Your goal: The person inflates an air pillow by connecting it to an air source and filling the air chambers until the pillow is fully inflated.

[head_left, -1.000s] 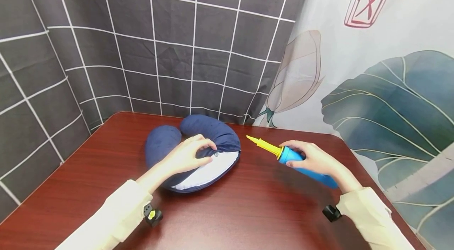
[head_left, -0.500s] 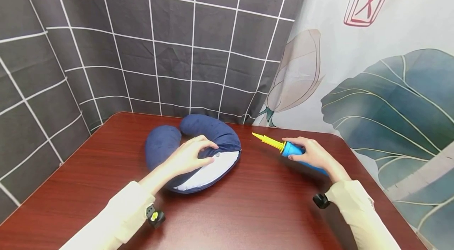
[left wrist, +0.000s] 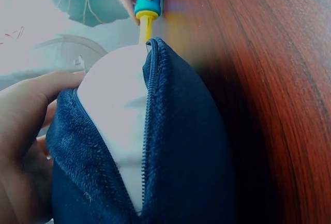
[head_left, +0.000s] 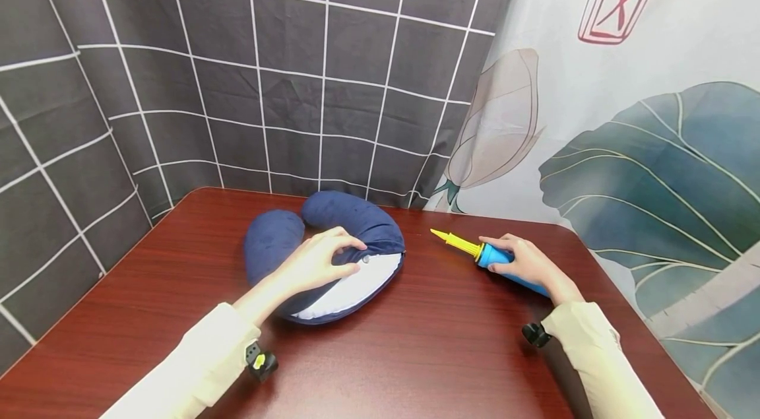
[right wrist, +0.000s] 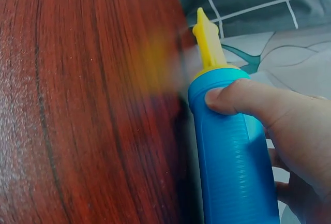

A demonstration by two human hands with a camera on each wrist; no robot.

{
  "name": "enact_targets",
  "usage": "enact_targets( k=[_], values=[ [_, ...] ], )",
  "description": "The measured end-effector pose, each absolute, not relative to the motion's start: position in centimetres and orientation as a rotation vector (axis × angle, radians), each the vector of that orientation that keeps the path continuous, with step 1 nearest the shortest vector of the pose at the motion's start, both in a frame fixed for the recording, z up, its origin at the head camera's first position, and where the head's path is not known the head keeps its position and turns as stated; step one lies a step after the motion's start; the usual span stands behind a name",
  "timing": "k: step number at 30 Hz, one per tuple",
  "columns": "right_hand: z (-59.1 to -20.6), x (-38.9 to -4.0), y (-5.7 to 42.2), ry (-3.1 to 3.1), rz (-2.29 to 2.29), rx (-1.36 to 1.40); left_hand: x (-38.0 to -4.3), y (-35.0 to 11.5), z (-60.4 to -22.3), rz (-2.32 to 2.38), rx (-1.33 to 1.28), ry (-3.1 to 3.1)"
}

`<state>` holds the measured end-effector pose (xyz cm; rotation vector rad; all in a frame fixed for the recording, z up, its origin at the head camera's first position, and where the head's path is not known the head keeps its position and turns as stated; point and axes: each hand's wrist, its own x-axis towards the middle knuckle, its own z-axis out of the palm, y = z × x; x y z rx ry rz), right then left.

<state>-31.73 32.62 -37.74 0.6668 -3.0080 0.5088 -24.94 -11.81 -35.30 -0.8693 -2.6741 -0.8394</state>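
A navy U-shaped neck pillow (head_left: 350, 216) lies on the table, its zip (left wrist: 146, 141) undone around a white inner bladder (left wrist: 119, 115). My left hand (head_left: 317, 260) reaches over the pillow, thumb and fingers curved about the fold beside the opening. A small clear valve (head_left: 365, 259) shows on the white part, between thumb and index finger. To the right, my right hand (head_left: 528, 265) grips a blue hand air pump (right wrist: 232, 157) round its barrel, the thumb near the collar. The pump's yellow nozzle (head_left: 460, 243) points left toward the pillow, apart from it.
The dark red wooden table (head_left: 415, 353) runs under both hands. Behind it hang a dark grey curtain (head_left: 285, 96) with white grid lines and a pale cloth (head_left: 552, 30) printed with lotus leaves. Black wrist cameras sit at both cuffs.
My right hand has moved a little farther from me with the pump, and the nozzle tip has shifted to the right, away from the pillow. The left hand and pillow have hardly moved.
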Motion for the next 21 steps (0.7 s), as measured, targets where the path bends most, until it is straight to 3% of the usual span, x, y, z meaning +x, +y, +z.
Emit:
enact_targets(
  k=[21],
  values=[
    [-38.14, -31.81, 33.21, -3.002, 0.523, 0.661, -24.86, -11.81, -35.38, -0.822, -0.824, -2.71]
  ],
)
